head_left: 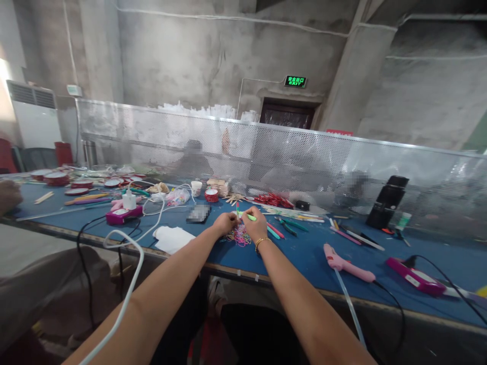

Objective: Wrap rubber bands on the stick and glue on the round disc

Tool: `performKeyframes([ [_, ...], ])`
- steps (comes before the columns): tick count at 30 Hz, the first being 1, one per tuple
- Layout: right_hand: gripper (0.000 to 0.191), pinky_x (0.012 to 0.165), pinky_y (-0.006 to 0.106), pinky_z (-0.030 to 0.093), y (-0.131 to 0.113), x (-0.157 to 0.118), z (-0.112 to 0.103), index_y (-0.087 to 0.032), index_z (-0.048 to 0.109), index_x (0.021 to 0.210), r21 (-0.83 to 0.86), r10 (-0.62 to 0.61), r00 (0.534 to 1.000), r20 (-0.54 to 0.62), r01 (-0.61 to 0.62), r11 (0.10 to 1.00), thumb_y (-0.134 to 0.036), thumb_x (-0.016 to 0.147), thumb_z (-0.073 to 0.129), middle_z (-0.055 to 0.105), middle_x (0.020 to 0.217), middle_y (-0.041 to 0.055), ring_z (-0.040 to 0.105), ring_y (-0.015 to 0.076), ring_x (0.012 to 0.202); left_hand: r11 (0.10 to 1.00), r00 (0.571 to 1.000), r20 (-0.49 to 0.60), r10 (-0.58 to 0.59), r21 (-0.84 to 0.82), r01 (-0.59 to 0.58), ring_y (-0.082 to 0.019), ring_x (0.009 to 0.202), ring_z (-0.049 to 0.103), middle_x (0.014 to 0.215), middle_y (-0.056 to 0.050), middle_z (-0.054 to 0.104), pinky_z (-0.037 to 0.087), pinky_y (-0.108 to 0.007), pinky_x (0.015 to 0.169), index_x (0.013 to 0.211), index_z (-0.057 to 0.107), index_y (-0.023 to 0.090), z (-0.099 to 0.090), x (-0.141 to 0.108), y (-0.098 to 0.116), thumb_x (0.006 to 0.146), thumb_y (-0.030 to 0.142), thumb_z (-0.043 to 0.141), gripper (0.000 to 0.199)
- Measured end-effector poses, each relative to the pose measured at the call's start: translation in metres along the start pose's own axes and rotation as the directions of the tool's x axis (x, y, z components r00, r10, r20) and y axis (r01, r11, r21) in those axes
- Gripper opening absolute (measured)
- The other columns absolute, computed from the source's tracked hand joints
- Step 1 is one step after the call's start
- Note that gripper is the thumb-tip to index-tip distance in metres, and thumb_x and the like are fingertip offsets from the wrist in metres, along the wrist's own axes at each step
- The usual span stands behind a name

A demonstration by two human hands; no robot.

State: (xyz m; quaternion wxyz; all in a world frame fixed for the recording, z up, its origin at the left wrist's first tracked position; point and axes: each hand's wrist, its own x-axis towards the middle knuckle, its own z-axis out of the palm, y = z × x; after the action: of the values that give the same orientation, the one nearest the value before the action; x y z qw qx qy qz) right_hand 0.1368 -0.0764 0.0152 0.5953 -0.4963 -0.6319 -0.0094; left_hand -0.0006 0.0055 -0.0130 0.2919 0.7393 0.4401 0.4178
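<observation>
My right hand, with a gold bracelet at the wrist, is closed around a light green pen. Close beside it, my left hand has its fingers pinched together. Whatever it grips is too small to make out. Between the two hands rises a thin red and green piece; which hand touches it is unclear. Below them lies a tangle of colorful thin loops on the blue tabletop. Two markers, one pink and one turquoise, rest right of my right hand.
To the right lie pliers, a pink glue gun and a purple power strip. On the left are a white cable, another purple strip and white paper. A perforated metal screen stands behind. Another person's hand is far left.
</observation>
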Motion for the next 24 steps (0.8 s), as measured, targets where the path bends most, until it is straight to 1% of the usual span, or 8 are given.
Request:
performKeyframes([
  [3,0.013,0.067,0.027,0.039,-0.0014,-0.0001,-0.0006,-0.023,0.053,0.068,-0.002,0.016,1.0,0.008,-0.016,1.0,-0.033,0.076,0.049,0.061,0.068,-0.0009,0.053,0.017,0.066,0.999,0.999,0.038,0.024,0.026,-0.025,-0.011,0.056,0.045,0.053,0.003,0.054,0.037,-0.021,0.055,0.064,0.066,0.014,-0.0007,-0.0005,0.0014,0.065,0.037,0.065,0.023],
  [10,0.017,0.062,0.027,0.034,-0.0024,-0.0001,-0.0021,-0.023,0.05,0.064,-0.066,0.048,0.999,0.004,-0.048,0.997,-0.034,0.076,0.047,0.059,0.064,-0.0008,0.05,0.0172,0.063,1.0,0.999,0.034,0.007,0.015,-0.007,-0.01,0.057,0.047,0.054,0.003,0.056,0.036,-0.021,0.054,0.067,0.069,0.014,-0.0007,-0.0019,0.0024,0.065,0.041,0.067,0.027],
  [16,0.022,0.059,0.026,0.03,-0.0006,-0.0003,-0.0028,-0.023,0.046,0.061,-0.117,0.067,0.998,0.023,-0.063,0.991,-0.038,0.078,0.045,0.056,0.061,-0.0016,0.046,0.0165,0.06,0.999,0.999,0.037,0.027,0.02,-0.028,-0.011,0.057,0.049,0.056,0.001,0.058,0.036,-0.022,0.054,0.065,0.068,0.014,-0.0004,-0.0028,0.0034,0.067,0.04,0.067,0.027],
  [20,0.022,0.06,0.026,0.031,-0.0012,0.0001,-0.0037,-0.023,0.046,0.061,-0.092,0.074,0.997,0.019,-0.072,0.993,-0.038,0.078,0.045,0.056,0.061,-0.0017,0.047,0.0167,0.061,0.996,0.997,0.064,0.053,0.072,-0.057,-0.01,0.056,0.047,0.056,0.001,0.058,0.033,-0.021,0.053,0.065,0.068,0.014,-0.0026,-0.005,0.0074,0.072,0.037,0.062,0.025],
  [24,0.021,0.061,0.026,0.035,-0.0016,0.0013,-0.0047,-0.023,0.049,0.062,-0.041,0.087,0.996,0.024,-0.086,0.995,-0.038,0.076,0.046,0.058,0.062,-0.0017,0.051,0.017,0.063,0.989,0.996,0.049,0.068,0.125,-0.074,-0.009,0.051,0.041,0.051,0.003,0.052,0.029,-0.022,0.05,0.063,0.066,0.014,-0.0049,-0.0064,0.009,0.072,0.04,0.062,0.028],
])
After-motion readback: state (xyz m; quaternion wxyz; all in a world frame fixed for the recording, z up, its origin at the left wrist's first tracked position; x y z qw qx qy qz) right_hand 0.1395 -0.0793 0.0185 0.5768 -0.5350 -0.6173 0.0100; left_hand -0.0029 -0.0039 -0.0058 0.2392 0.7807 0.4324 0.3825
